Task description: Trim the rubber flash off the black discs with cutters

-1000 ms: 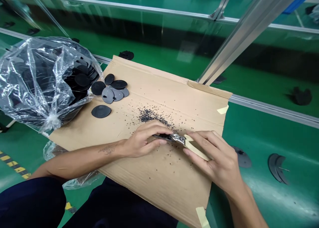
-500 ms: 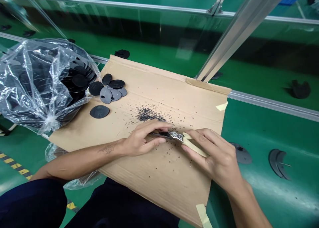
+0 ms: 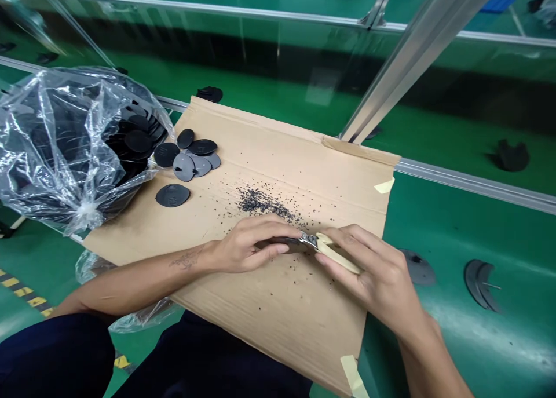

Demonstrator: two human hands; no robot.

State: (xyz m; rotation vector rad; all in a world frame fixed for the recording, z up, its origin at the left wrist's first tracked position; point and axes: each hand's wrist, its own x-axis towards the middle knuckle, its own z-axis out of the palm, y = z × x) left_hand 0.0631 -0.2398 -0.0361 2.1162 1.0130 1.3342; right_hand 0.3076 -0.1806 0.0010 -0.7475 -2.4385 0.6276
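Lighting was fairly bright and even over the cardboard sheet [image 3: 278, 322], source out of view; shadows were mostly soft, with a darker patch on the green bench [image 3: 443, 212] beside the sheet's lower right edge. Glare noted: hard white streaks on the clear plastic bag [image 3: 56, 134], a broad pale sheen on the bench at lower right, small highlights on the cutter's metal head [image 3: 309, 240]. Fine detail was soft, the scattered black bits [image 3: 256, 201] merging where dense, with upper-left background smeared and wide-angle stretching toward the corners.
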